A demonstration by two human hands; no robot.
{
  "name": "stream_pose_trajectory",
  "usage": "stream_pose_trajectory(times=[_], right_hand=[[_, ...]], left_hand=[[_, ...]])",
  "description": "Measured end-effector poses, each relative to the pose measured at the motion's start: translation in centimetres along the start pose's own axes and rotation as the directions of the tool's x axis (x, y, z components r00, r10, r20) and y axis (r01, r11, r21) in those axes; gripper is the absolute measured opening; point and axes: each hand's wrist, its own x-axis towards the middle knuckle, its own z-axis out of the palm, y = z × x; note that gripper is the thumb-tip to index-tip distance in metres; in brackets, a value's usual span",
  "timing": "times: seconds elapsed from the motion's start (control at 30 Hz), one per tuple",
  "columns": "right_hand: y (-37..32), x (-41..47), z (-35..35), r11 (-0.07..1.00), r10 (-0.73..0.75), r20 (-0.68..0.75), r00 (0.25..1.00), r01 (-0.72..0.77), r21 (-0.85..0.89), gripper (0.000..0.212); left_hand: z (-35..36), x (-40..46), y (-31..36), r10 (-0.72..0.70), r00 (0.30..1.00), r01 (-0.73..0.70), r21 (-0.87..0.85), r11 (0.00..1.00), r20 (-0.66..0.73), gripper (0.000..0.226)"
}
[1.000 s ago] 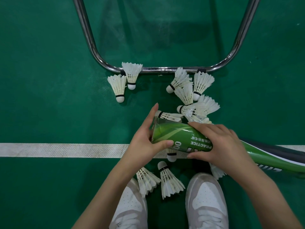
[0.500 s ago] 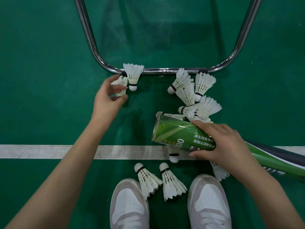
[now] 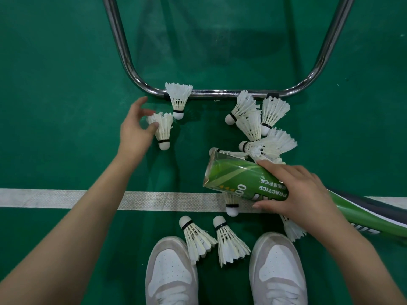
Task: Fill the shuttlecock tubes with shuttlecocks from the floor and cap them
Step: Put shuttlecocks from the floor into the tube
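My right hand [image 3: 299, 192] grips a green shuttlecock tube [image 3: 233, 179] that lies tilted, its open mouth pointing left. My left hand [image 3: 135, 128] pinches the feather end of a white shuttlecock [image 3: 164, 130] at the upper left, its cork pointing down toward me. Another shuttlecock [image 3: 178, 99] leans on the metal bar beside it. Several shuttlecocks [image 3: 259, 126] lie piled above the tube. Two more [image 3: 215, 241] lie between my shoes, and one [image 3: 231, 204] pokes out from under the tube on the white line.
A bent chrome tube frame [image 3: 123, 49] encloses the floor ahead, its crossbar just beyond the shuttlecocks. A white court line [image 3: 55, 198] crosses the green floor. My two white shoes [image 3: 174, 271] stand at the bottom. A green and black racket bag [image 3: 374, 219] lies at the right.
My left hand left the tube mouth, reached up-left and took hold of a shuttlecock, which now hangs turned with its cork down. My right hand keeps the tube almost still.
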Motion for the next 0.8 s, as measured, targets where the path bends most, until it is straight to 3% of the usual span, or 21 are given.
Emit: stream_pose_trajectory(times=[0.17, 0.47, 0.63, 0.8], right_hand=[[0.0, -0.1, 0.1, 1.000, 0.000, 0.009, 1.000, 0.000, -0.001, 0.087], [0.1, -0.1, 0.3, 1.000, -0.009, -0.002, 1.000, 0.009, 0.006, 0.086], [0.0, -0.1, 0.3, 1.000, -0.001, 0.009, 1.000, 0.001, -0.011, 0.087], [-0.1, 0.0, 0.3, 1.000, -0.001, 0.013, 1.000, 0.001, -0.014, 0.088]], left_hand=[[0.3, -2.4, -0.9, -0.061, 0.997, 0.055, -0.112, 0.992, -0.051, 0.056], [0.9, -8.8, -1.2, -0.157, 0.987, 0.157, -0.222, 0.962, 0.014, 0.043], [0.7, -11.4, -0.2, -0.228, 0.973, 0.208, -0.368, 0.906, -0.013, 0.042], [0.6, -13.0, 1.8, -0.208, 0.978, 0.198, -0.474, 0.858, 0.030, 0.044]])
